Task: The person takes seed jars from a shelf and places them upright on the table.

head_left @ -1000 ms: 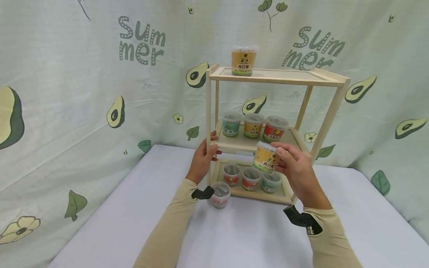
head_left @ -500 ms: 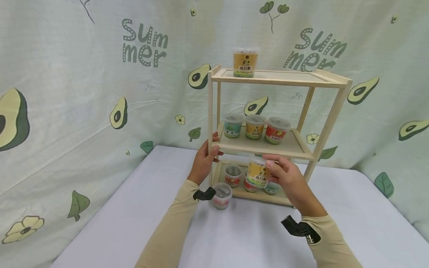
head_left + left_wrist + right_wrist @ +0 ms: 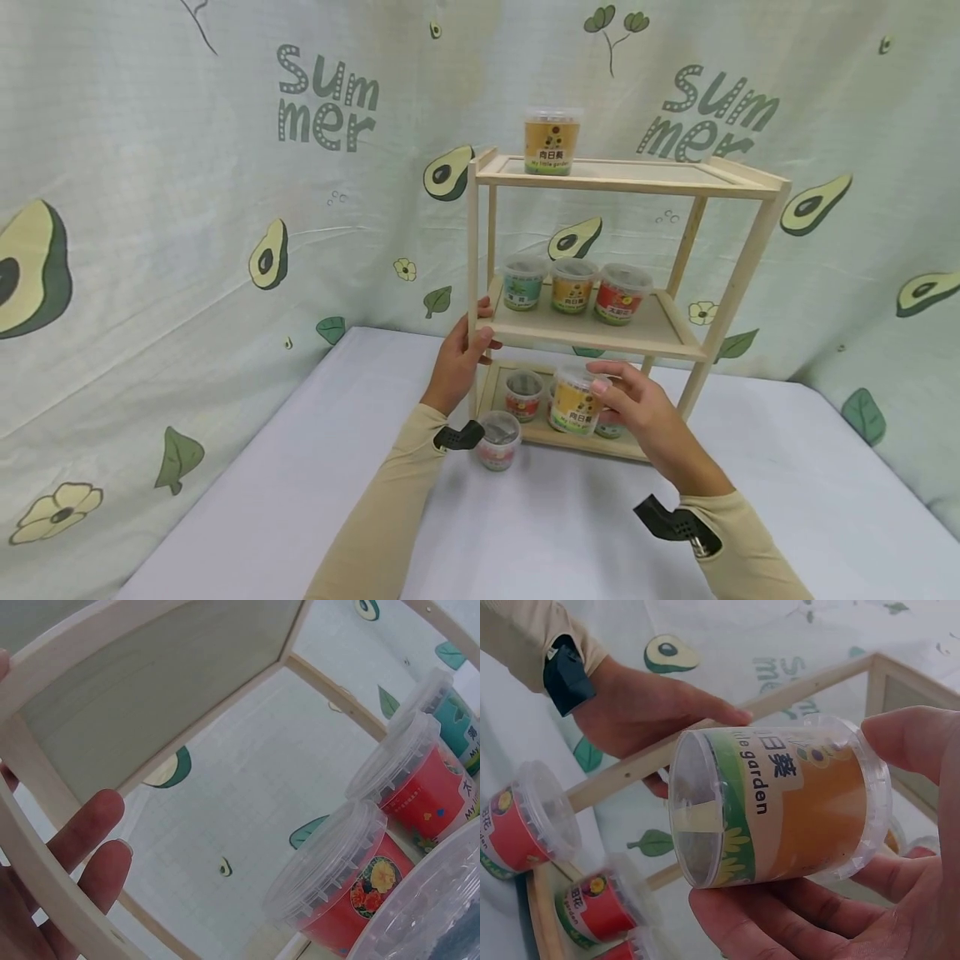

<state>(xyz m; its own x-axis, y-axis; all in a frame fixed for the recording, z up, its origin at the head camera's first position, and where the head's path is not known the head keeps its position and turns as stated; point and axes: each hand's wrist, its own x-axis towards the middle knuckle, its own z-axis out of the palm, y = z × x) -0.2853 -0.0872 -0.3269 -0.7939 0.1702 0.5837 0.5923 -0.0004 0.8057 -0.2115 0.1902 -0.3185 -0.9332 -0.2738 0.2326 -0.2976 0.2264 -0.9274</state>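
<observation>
My right hand [image 3: 645,421] holds a clear-lidded plastic cup with an orange label [image 3: 576,403] between thumb and fingers, in front of the bottom shelf. In the right wrist view that cup [image 3: 810,802] fills the middle, thumb at its lid end and fingers beneath. My left hand [image 3: 456,357] grips the left front post of a wooden shelf rack [image 3: 592,336] at the middle shelf. On the bottom shelf stands a red-labelled cup [image 3: 523,396]; the held cup largely hides another red cup and a teal cup [image 3: 609,430] beside it.
Teal [image 3: 522,283], orange [image 3: 573,286] and red [image 3: 622,295] cups stand in a row on the middle shelf. Another orange cup [image 3: 552,142] sits on top at the left. A pink-labelled cup [image 3: 498,440] stands on the white table [image 3: 540,533] before the rack's left post.
My right hand has lowered the orange cup and shifted it left, from the middle shelf's front edge to in front of the bottom shelf. The left hand keeps its grip on the post.
</observation>
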